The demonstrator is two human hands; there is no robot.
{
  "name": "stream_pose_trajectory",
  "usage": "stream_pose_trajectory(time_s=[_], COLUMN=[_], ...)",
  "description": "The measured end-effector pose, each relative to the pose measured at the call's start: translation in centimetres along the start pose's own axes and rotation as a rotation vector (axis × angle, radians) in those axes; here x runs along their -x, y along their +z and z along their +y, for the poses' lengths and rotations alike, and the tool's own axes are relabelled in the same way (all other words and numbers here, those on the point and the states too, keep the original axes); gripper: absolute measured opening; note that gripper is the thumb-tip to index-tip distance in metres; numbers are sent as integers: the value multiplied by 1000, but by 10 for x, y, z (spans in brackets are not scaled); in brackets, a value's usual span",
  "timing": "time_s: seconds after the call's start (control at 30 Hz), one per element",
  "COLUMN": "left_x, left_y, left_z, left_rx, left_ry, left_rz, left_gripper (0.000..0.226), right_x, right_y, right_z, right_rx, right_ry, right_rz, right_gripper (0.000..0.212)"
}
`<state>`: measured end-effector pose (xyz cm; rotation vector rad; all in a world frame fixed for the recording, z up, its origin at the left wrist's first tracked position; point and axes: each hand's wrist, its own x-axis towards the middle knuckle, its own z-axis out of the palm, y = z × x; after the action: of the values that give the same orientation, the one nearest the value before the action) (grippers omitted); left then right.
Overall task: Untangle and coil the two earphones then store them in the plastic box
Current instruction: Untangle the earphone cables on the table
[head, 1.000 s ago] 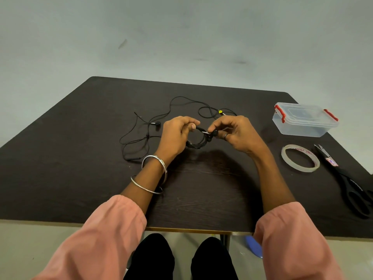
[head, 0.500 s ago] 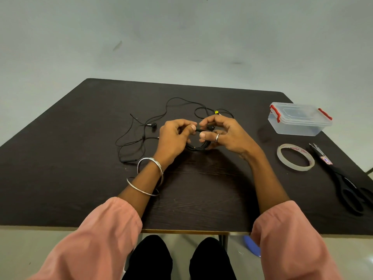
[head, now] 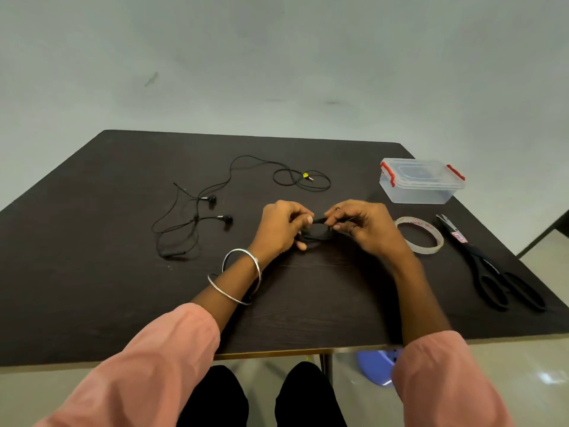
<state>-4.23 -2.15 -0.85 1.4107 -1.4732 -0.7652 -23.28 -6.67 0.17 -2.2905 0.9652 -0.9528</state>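
A small black coiled earphone [head: 318, 232] hangs between my two hands just above the dark table [head: 92, 272]. My left hand [head: 283, 226] pinches its left side and my right hand [head: 366, 226] pinches its top right. A second black earphone [head: 197, 217] lies loose and uncoiled on the table to the left and behind, its cable running back to a yellow-marked plug [head: 306, 176]. The clear plastic box [head: 421, 183] with red clips stands shut at the far right.
A roll of clear tape [head: 420, 234] lies just right of my right hand. Black scissors [head: 492, 272] lie near the table's right edge. The table's front edge runs under my forearms, with my knees below it.
Both hands with the coil have drawn a little nearer to me, away from the loose earphone's cable. My fingers have closed in tighter on the coil.
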Motion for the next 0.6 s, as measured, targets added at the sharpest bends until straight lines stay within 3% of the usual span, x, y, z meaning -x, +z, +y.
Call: stream_pose_trajectory(time_s=[0.1,0.23,0.6], left_x=[-1,-5,-11], left_y=[5,9,4], left_z=[1,-5,-13], left_rx=[-125,-379,-274], left_ry=[59,106,55], left_rz=[52,125,72], left_gripper=[12,12,17], right_x=[1,3,2], right_y=[-1,-6,-7], right_z=[3,6,7], right_rx=[10,35,35], right_ry=[23,131,110], right_rz=[19,-74,-171], right_gripper=[31,40,59])
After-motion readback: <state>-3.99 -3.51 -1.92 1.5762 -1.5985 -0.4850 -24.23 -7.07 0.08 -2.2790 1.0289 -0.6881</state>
